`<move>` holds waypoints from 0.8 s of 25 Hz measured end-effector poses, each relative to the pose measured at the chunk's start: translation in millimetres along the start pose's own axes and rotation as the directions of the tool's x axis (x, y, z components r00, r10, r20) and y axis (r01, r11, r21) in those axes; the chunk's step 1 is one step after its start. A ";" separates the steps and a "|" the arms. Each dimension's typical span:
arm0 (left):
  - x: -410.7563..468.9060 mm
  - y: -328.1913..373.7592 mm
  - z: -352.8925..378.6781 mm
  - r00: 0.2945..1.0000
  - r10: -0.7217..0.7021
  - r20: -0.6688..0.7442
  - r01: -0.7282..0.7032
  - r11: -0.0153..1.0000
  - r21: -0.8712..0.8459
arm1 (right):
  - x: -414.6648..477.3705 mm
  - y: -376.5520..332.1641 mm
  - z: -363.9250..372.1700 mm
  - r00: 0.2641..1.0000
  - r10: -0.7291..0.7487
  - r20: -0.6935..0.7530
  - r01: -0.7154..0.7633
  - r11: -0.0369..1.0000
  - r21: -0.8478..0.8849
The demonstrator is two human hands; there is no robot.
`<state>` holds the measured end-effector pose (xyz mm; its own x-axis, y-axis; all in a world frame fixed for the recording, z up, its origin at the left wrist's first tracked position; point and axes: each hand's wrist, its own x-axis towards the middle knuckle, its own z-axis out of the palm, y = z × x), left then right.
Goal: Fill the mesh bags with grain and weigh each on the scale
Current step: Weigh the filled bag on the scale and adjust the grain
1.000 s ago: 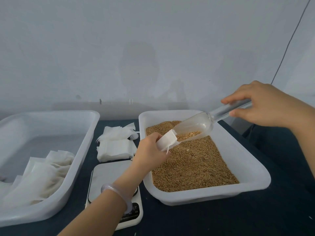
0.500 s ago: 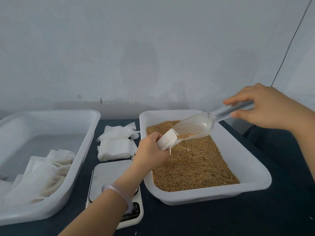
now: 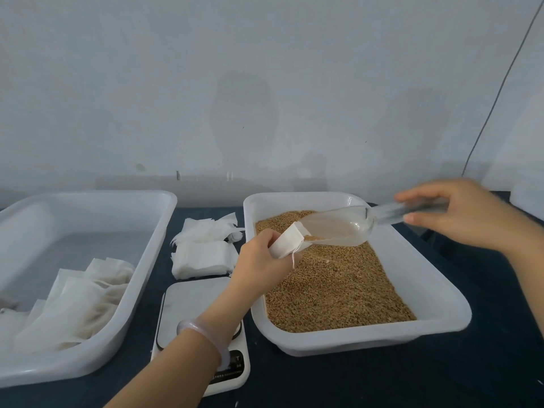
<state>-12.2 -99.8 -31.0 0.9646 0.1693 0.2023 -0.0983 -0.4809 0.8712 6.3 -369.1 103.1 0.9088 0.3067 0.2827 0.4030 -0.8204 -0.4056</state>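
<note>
Left hand (image 3: 259, 257) grips a small white mesh bag (image 3: 287, 244), fingers curled round its lower part, the mouth tilted up and to the right. The bag is held above the left side of the grain (image 3: 338, 290); a thin drawstring hangs from its mouth

Right hand (image 3: 459, 216), blurred, pinches the handle of a clear plastic scoop (image 3: 338, 226) between thumb and fingers. The scoop slopes down to the left and its tip sits in the bag's mouth. A small pinch of grain lies at the tip; the rest of the bowl looks see-through

Grain fills a white tray (image 3: 368, 340) on the right of a dark tabletop (image 3: 441, 378). A second white tray (image 3: 88, 357) stands on the left, with white bags (image 3: 73, 304) heaped at its near end, some tinted brownish

Between the trays: a white scale (image 3: 191, 304) near the front edge, partly under the left forearm, display unreadable. Just behind it, a stack of flat white bags (image 3: 203, 254)

A pale bracelet (image 3: 206, 328) circles the left wrist. A thin dark cable (image 3: 494, 107) runs down the grey wall at the right
</note>
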 end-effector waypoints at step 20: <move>-25.2 -9.4 -106.0 0.949 0.049 0.310 0.192 0.690 -0.698 | -12.0 -19.4 122.2 0.977 0.026 0.210 -0.021 0.999 -0.027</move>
<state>-61.5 -8.4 3.1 0.9869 -0.1299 0.0961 -0.0532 0.3007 0.9522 0.6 -297.8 1.3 0.9214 0.3795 0.0830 0.3806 -0.8393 -0.3882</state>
